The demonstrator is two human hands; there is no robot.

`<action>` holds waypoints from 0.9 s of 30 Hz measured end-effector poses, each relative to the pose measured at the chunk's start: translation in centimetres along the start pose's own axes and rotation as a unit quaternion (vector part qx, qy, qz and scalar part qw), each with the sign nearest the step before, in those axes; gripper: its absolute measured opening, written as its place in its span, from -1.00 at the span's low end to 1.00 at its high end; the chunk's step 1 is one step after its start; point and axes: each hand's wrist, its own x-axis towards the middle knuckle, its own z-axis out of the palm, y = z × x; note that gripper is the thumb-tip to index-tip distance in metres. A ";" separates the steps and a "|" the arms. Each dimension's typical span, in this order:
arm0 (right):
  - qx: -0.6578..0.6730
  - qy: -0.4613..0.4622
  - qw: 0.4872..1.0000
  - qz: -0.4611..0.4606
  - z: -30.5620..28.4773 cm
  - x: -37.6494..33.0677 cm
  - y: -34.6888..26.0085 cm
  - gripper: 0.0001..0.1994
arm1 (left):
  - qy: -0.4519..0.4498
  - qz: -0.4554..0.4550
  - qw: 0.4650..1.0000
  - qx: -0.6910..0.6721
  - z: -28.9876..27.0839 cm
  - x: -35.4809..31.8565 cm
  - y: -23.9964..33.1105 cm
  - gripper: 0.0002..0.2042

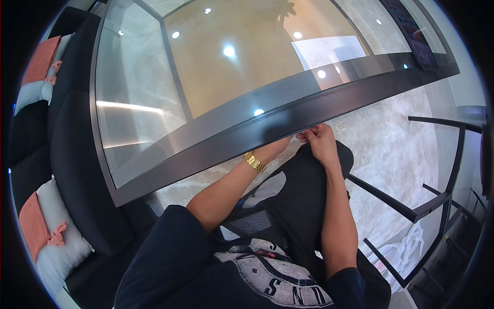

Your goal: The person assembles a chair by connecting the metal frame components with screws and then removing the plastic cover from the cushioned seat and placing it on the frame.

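A glass table with a dark metal frame (231,139) fills the upper picture. My right hand (320,140) is at the frame's near edge, fingers curled tight together just under the rim; I cannot see anything in it. My left forearm, with a gold watch (254,162) on the wrist, reaches to the same spot. My left hand (282,145) is mostly hidden beneath the frame, close to the right hand. My knee in dark trousers (303,190) is right below both hands.
A black sofa (77,170) with grey and salmon cushions (49,237) runs along the left. A white sheet of paper (329,50) lies on the glass, and a dark flat panel (414,31) at its far right. A black metal rack (437,201) and a white bag (406,250) stand on the pale carpet to the right.
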 end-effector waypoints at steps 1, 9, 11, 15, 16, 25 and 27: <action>0.007 -0.009 1.000 -0.004 0.6 0.0 -0.2 -0.86 | 0.014 0.031 0.997 0.063 -0.4 -0.6 0.1 -0.83; -0.027 0.009 0.998 -0.051 3.1 -0.2 0.1 -0.91 | 0.015 0.158 0.975 0.157 -3.5 -2.3 2.1 -0.75; -0.034 0.003 0.997 -0.065 3.3 -0.1 0.6 -0.90 | 0.024 0.142 0.969 0.199 -5.3 -1.4 -0.3 -0.76; 0.056 0.006 0.998 -0.020 3.4 -0.5 0.0 -0.88 | 0.010 0.133 0.972 0.195 -4.6 -1.4 -0.5 -0.77; 0.045 0.009 0.999 -0.014 3.5 -0.6 -0.1 -0.88 | 0.017 0.115 0.977 0.178 -4.0 -1.8 0.0 -0.78; -0.388 0.135 0.884 -0.221 3.1 5.3 -0.5 -0.87 | 0.133 0.230 0.788 0.556 -10.0 -0.5 1.0 -0.71; -0.463 0.167 0.821 -0.288 3.3 7.4 -0.5 -0.85 | 0.135 0.275 0.714 0.629 -11.2 0.3 1.7 -0.70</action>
